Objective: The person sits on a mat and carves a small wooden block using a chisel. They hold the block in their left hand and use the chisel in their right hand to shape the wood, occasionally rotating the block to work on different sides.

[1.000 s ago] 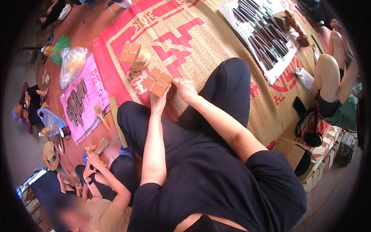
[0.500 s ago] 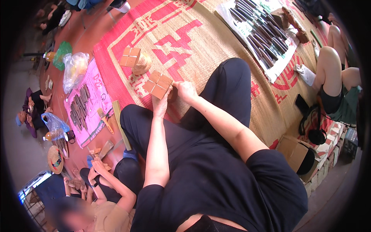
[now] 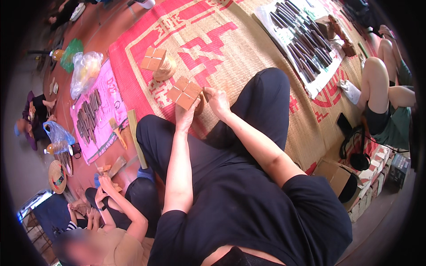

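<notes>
A square reddish-brown wooden block (image 3: 182, 91), its top crossed by two pale lines, is gripped from below by my left hand (image 3: 185, 116), whose fingers are mostly hidden under it. Close to the block's right side, my right hand (image 3: 218, 102) is closed with its fingers curled. Whatever it pinches, if anything, is too hidden to make out. Just beyond sits a similar wooden block (image 3: 153, 59) with the same crossed lines, beside or on a round turned wooden piece (image 3: 165, 71). Both my hands are above the mat, in front of my crossed legs.
A red and tan woven mat (image 3: 248, 42) spreads ahead. Many dark chisels (image 3: 301, 48) lie on a white sheet far right, others (image 3: 91, 113) on a pink cloth at left. A brush (image 3: 117, 133) and wooden strip (image 3: 137, 139) lie near my left knee. Other people sit on both sides.
My right hand has shifted slightly right, opening a small gap from the block. The block in my left hand has turned and risen slightly. The view has shifted a little.
</notes>
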Tool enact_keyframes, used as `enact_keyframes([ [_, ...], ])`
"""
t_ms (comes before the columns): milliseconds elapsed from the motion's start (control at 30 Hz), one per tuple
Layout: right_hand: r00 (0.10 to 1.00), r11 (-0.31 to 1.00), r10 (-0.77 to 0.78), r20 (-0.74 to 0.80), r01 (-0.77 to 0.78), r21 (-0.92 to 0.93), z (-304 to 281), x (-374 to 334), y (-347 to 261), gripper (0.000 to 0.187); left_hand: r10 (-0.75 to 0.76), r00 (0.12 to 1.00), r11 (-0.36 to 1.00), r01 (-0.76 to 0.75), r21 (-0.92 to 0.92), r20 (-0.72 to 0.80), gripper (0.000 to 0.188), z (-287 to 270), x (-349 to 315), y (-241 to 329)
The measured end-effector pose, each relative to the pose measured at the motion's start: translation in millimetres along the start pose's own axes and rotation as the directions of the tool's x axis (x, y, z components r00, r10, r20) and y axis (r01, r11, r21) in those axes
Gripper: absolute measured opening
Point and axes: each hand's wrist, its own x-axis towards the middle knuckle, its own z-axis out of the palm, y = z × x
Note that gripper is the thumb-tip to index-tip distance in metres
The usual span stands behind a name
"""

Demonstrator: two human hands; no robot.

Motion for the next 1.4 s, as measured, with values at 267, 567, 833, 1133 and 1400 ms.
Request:
enact_keyframes([
  [267,0.982,0.956,-0.183,0.037,0.187,-0.226,18,-12,18,0.028,-0.063,0.998,0.997,0.062,-0.045,-0.020,0.029,-6,1,-16],
  [567,0.962,0.963,-0.257,-0.093,0.247,-0.109,8,-25,-12,0.024,-0.117,0.993,0.984,0.113,-0.138,-0.025,0.030,-4,0,-17],
  [833,0.997,0.997,-0.067,-0.038,0.065,-0.040,-8,-18,-8,0.022,-0.021,0.999,1.000,0.021,-0.011,-0.026,0.026,-7,1,-22],
  [1133,0.986,0.971,-0.166,-0.001,0.163,-0.175,14,-21,9,0.017,-0.030,0.999,0.999,0.031,0.028,-0.029,0.026,-8,3,-29],
  [1400,0.953,0.962,-0.266,-0.146,0.254,-0.100,3,-27,-25,0.019,-0.090,0.996,0.983,0.088,-0.162,-0.003,0.028,-4,2,-15],
])
